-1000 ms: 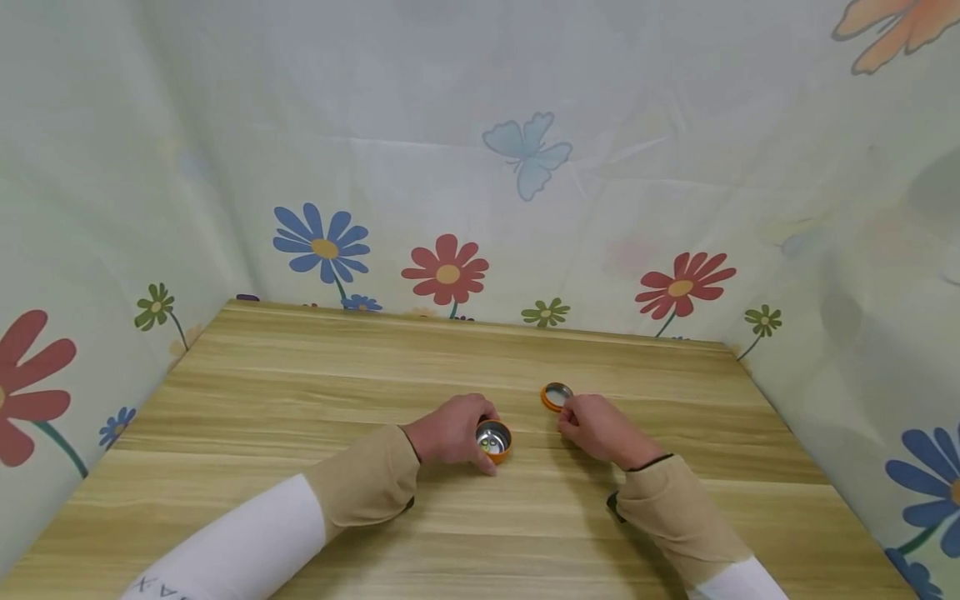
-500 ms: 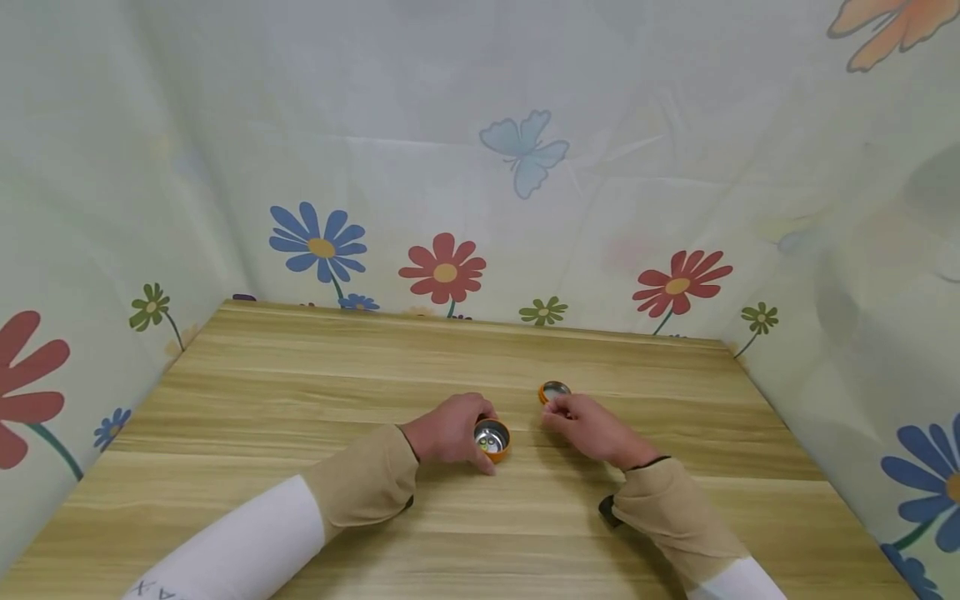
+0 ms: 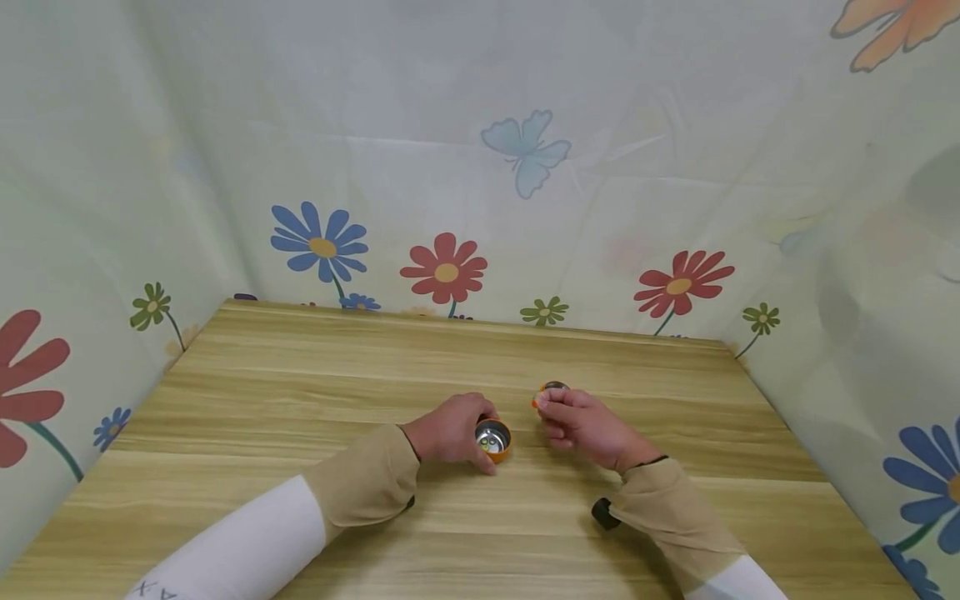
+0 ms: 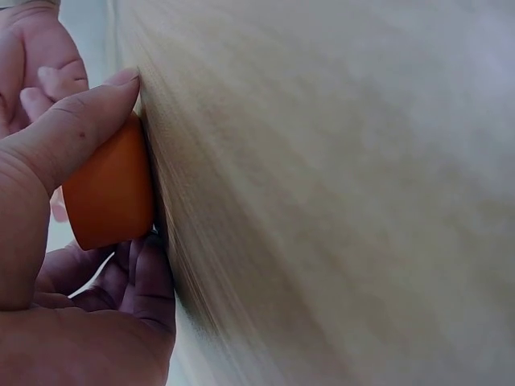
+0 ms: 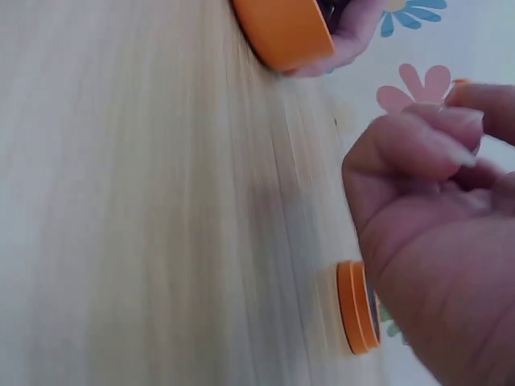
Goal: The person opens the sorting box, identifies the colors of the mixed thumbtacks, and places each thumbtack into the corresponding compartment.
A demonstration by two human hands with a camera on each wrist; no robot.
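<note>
A round orange tin point(image 3: 497, 457) with a shiny metal inside stands on the wooden table. Several tiny round pieces point(image 3: 487, 444), some greenish-yellow, lie in it. My left hand point(image 3: 453, 430) grips the tin from its left side, thumb and fingers around its wall, as the left wrist view shows on the orange side point(image 4: 111, 189). A small bright orange piece point(image 3: 536, 402) is pinched at the fingertips of my right hand point(image 3: 588, 425); its exact kind is too small to tell. Behind that hand lies the orange-rimmed lid point(image 5: 358, 307), metal inside up, partly hidden in the head view.
The wood-grain table point(image 3: 315, 367) reaches back to a pale hanging cloth point(image 3: 420, 175) printed with flowers and a butterfly. The cloth also closes off both sides. Beneath my right cuff a black wrist device point(image 3: 604, 513) shows.
My right hand has shifted left from beside the lid and risen slightly, and the small orange piece now shows at its fingertips. My left hand and the tin have stayed in place.
</note>
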